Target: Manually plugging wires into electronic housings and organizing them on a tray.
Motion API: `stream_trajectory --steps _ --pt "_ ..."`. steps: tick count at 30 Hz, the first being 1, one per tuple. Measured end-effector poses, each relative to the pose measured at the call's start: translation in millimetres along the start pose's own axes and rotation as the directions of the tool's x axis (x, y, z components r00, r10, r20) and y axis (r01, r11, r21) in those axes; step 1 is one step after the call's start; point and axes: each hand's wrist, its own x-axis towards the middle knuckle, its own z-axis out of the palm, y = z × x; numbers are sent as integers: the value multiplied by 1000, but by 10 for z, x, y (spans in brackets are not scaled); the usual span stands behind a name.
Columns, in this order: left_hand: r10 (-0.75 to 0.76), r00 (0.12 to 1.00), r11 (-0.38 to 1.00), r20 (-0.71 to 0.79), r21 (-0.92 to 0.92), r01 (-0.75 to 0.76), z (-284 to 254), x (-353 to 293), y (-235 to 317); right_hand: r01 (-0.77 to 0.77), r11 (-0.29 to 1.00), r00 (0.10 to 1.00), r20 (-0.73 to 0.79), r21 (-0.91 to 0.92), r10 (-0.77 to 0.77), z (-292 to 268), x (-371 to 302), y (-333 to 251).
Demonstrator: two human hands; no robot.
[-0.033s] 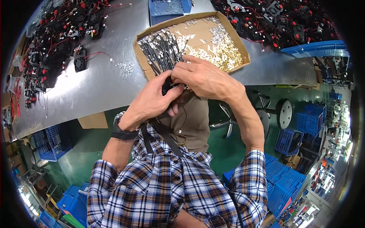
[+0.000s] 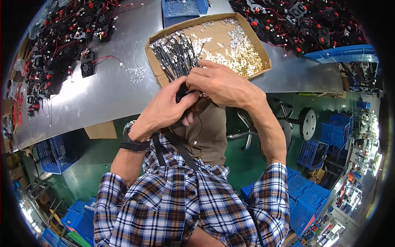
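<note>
My left hand (image 2: 164,106) is closed around a small black part (image 2: 180,95), most of it hidden by my fingers. A thin wire with a white connector (image 2: 195,142) hangs below it, over my lap. Curled against the top of the same part, my right hand (image 2: 222,84) has its fingers pinched together; what sits between the tips is hidden. Just beyond both hands is a shallow cardboard tray (image 2: 268,66). Black cables with ring ends (image 2: 173,55) lie bundled in its left half, and loose gold and silver terminals (image 2: 245,61) are spread over the right.
Silver nuts or washers (image 2: 136,75) lie piled on the metal table (image 2: 103,96). Black parts with red wires (image 2: 78,24) heap at the far left, more (image 2: 304,24) at the far right. A blue bin (image 2: 185,9) stands behind the tray. Stools (image 2: 307,124) and blue crates (image 2: 306,193) surround me.
</note>
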Motion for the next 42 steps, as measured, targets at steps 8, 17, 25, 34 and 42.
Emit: stream_trajectory --steps 8,17,25,34,42 --pt "-18 999 997 31 -72 20 -25 -71 -23 -198 972 928 -295 128 228 12 -36 249" --pt "-61 998 992 -26 -116 58 15 5 -67 -695 706 698 -365 -136 617 -79 -66 1039" --pt "-52 997 984 -65 -172 40 3 -4 -83 -493 740 868 -201 -459 454 48 471 1204" --pt "-49 998 982 -44 -186 40 -15 -4 -83 -518 854 819 -317 -49 479 -106 342 932" --pt "-25 997 991 -78 -136 14 45 -15 -98 -427 812 883 -12 397 469 -17 24 -242"
